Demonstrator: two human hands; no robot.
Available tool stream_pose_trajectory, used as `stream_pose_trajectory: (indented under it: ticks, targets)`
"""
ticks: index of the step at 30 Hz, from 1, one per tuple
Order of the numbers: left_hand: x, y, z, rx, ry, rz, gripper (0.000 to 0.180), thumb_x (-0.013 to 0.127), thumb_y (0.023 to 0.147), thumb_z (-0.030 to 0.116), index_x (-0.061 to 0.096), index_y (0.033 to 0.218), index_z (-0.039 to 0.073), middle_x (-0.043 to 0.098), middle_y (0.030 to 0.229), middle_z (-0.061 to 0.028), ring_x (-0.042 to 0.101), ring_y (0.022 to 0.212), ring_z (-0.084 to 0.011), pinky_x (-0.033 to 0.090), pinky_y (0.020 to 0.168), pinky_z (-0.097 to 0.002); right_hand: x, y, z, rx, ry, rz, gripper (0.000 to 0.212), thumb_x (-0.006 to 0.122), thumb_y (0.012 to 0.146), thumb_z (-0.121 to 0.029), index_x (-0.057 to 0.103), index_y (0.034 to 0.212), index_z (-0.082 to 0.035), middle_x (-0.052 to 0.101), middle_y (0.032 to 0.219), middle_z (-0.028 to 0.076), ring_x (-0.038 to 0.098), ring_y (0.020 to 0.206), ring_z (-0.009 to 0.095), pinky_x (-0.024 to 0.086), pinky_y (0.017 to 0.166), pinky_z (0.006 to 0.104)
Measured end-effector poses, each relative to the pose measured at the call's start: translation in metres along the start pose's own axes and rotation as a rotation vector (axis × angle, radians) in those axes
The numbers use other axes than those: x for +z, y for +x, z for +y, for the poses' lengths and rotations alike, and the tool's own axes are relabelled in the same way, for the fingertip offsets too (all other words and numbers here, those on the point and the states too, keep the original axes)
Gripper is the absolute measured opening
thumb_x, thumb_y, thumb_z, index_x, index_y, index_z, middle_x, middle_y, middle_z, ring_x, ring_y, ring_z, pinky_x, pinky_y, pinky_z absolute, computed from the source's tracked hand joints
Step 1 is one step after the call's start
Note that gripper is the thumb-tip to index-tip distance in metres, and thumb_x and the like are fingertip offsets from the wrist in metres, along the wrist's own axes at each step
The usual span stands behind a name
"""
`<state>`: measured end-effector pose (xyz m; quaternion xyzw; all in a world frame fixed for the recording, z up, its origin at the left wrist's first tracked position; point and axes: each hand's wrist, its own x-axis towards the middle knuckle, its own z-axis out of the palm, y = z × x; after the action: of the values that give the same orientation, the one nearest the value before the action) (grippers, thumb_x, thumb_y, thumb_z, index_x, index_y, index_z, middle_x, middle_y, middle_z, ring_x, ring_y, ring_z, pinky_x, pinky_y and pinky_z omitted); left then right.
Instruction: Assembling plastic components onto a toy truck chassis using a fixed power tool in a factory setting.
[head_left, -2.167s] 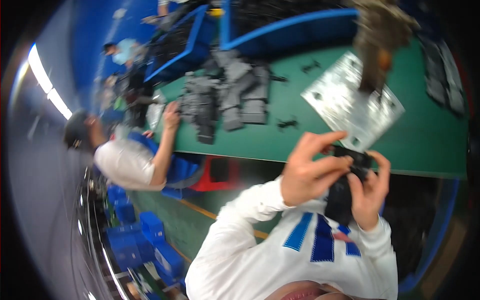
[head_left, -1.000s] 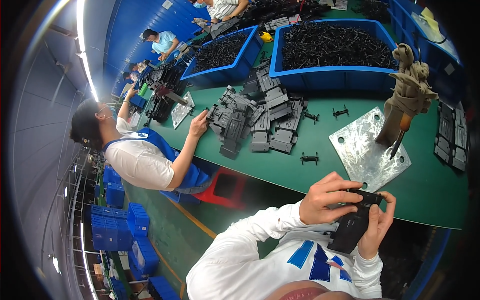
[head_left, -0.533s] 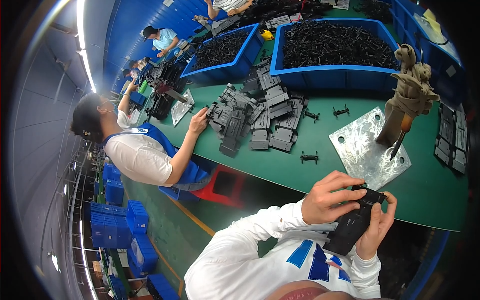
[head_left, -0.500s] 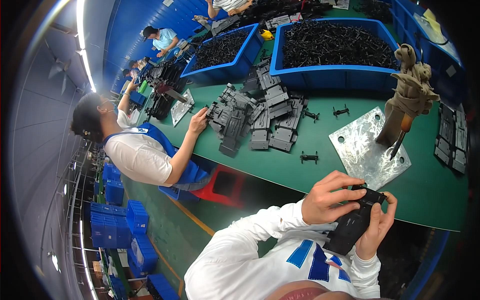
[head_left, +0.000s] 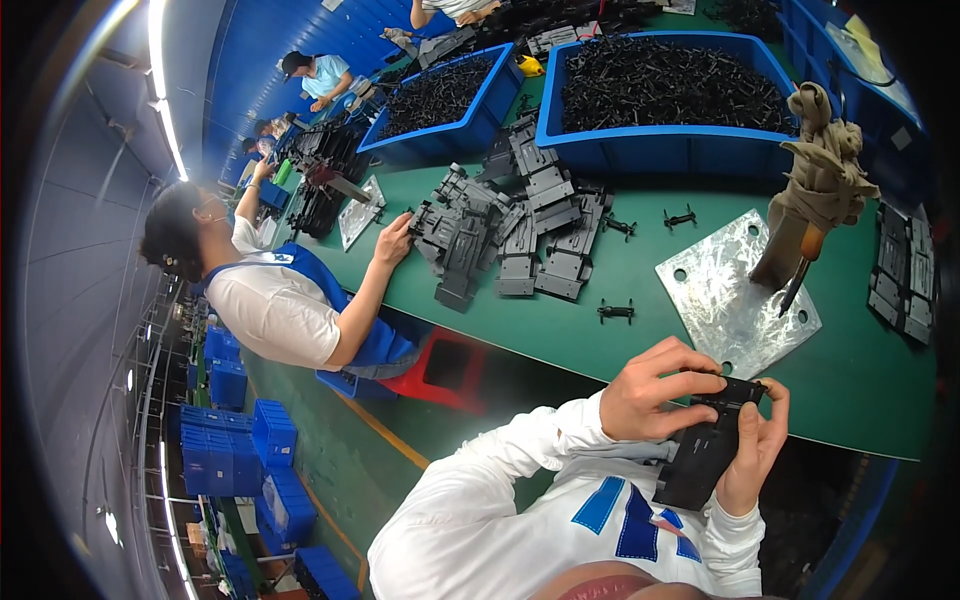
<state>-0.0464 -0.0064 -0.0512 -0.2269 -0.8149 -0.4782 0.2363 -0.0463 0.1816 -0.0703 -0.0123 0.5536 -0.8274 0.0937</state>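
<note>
Between my two hands is a long black plastic chassis part [head_left: 703, 455], held tilted just off the near table edge. My left hand [head_left: 660, 392] grips its upper left side, fingers bent over the top end. My right hand [head_left: 752, 450] closes round its right edge, thumb lying on the face. Beyond my hands lies a shiny metal plate [head_left: 715, 290] with corner holes. A post wrapped in tan cloth [head_left: 822, 165] stands on it, with an orange-handled tool [head_left: 800, 270] beside it. Small black axle-like parts [head_left: 616, 312] rest on the green table to the left.
A pile of grey-black chassis parts [head_left: 540, 225] covers the table's middle. Behind it stand a large blue bin [head_left: 660, 150] and a smaller blue bin [head_left: 440, 145], both full of small black parts. More chassis parts [head_left: 903, 275] lie far right. A co-worker [head_left: 280, 300] works at left, by a red stool [head_left: 432, 370].
The chassis part has turned slightly more upright in my hands, and my left hand has shifted a little. Both hands keep their hold.
</note>
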Motion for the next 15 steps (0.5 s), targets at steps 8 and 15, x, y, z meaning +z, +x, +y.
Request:
stream_pose_trajectory:
  ticks: [8,15]
  targets:
    - [-0.006,0.002,-0.002,0.046,0.003,-0.062,0.04,0.088,0.068,0.011,0.071,0.102,0.001,0.068,0.108,-0.0138,0.063,0.081,-0.0255,0.052,0.071,-0.0324,-0.007,0.002,-0.002,-0.015,-0.105,-0.053,0.032,0.059,0.101,-0.017,0.043,0.125,-0.002,0.064,0.095,0.01,0.059,0.081,0.01,0.046,0.071,0.0213]
    - [0.001,-0.003,0.006,0.048,0.174,0.016,0.043,0.088,0.068,0.012,0.071,0.106,0.001,0.069,0.11,-0.0152,0.063,0.077,-0.0242,0.052,0.067,-0.0319,0.003,0.004,-0.006,0.018,0.026,-0.023,0.03,0.057,0.101,-0.016,0.043,0.125,-0.003,0.065,0.095,0.01,0.059,0.08,0.009,0.047,0.07,0.0214]
